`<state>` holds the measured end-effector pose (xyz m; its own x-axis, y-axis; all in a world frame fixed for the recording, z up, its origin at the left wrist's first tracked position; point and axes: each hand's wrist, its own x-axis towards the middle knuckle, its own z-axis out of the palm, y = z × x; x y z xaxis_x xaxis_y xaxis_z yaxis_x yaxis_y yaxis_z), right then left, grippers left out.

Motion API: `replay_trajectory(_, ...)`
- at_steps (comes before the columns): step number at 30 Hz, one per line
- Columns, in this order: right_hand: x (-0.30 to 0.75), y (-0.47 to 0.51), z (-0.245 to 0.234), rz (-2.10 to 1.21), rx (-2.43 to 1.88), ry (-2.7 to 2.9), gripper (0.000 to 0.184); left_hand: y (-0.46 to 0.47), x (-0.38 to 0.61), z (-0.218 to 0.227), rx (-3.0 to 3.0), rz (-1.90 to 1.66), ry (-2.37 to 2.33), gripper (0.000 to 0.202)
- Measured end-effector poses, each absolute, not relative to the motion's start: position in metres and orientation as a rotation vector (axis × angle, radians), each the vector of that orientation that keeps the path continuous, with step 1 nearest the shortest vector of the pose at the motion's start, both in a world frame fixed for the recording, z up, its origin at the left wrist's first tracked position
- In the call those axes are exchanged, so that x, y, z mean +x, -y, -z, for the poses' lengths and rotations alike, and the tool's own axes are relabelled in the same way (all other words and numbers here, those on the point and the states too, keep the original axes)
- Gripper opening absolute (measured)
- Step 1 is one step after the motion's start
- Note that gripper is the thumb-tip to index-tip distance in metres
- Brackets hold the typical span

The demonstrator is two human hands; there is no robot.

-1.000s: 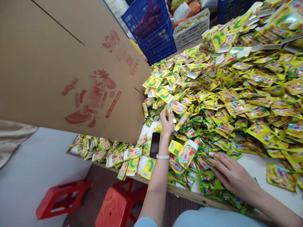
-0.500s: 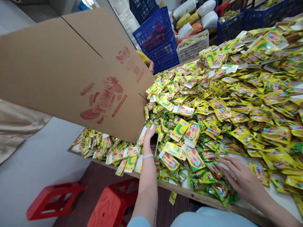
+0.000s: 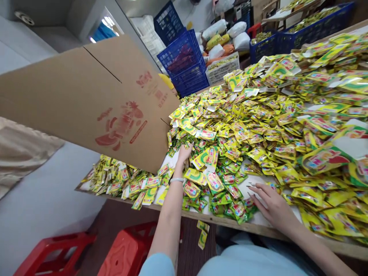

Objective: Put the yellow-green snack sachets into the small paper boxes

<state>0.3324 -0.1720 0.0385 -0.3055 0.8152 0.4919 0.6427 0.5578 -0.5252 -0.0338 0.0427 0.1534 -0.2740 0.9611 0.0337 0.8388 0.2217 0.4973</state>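
A deep heap of small yellow and green packets (image 3: 258, 122) covers the white table (image 3: 260, 220). My left hand (image 3: 184, 152), a white band on its wrist, reaches forward onto the packets beside the corner of a big cardboard box (image 3: 86, 99). Its fingers lie stretched over the pile and hold nothing that I can see. My right hand (image 3: 270, 203) lies flat with spread fingers on a bare patch of the table near the front edge, fingertips touching green packets (image 3: 235, 209).
Two packets (image 3: 202, 234) hang or lie below the table's front edge. Red plastic stools (image 3: 123, 255) stand on the floor at the lower left. Blue crates (image 3: 184, 61) and a white basket (image 3: 222, 69) stand behind the table's far end.
My left hand let go of a packet, dropped toward a phone on the table, then reached further toward the box; the phone is now hidden. Packets slid over the front edge.
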Motion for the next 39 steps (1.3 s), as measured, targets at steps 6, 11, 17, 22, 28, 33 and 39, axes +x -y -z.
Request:
replay_trajectory(6, 0.338, 0.176, -0.046, -0.375, -1.135, 2.199, 0.034, 0.002, 0.003, -0.153, 1.912, -0.832, -2.096, 0.069)
replay_trajectory(11, 0.343, 0.176, -0.062, -0.396, -1.180, 2.373, 0.050, 0.044, 0.040, -0.166, 2.292, -0.963, -1.808, 0.055)
replay_trajectory(17, 0.352, 0.177, -0.061, -0.459, -1.133, 2.472, 0.051, 0.127, 0.101, -0.169, 2.481, -0.671, -1.498, 0.032)
replay_trajectory(22, 0.350, 0.175, -0.069, -0.374, -1.083, 2.387, 0.035, 0.158, 0.127, -0.136, 2.721, -0.247, -1.366, 0.037)
replay_trajectory(28, 0.356, 0.171, -0.065, -0.331, -1.244, 2.188, 0.024, 0.142, 0.122, -0.115, 2.729, -0.369, -1.550, 0.028)
replay_trajectory(33, 0.354, 0.170, -0.053, -0.352, -1.365, 2.036, 0.021, 0.147, 0.122, -0.125, 2.770, -0.201, -1.475, 0.019)
replay_trajectory(39, 0.338, 0.172, -0.068, -0.300, -1.436, 2.099, 0.035, 0.159, 0.117, -0.134, 2.699, 0.022, -1.506, 0.029)
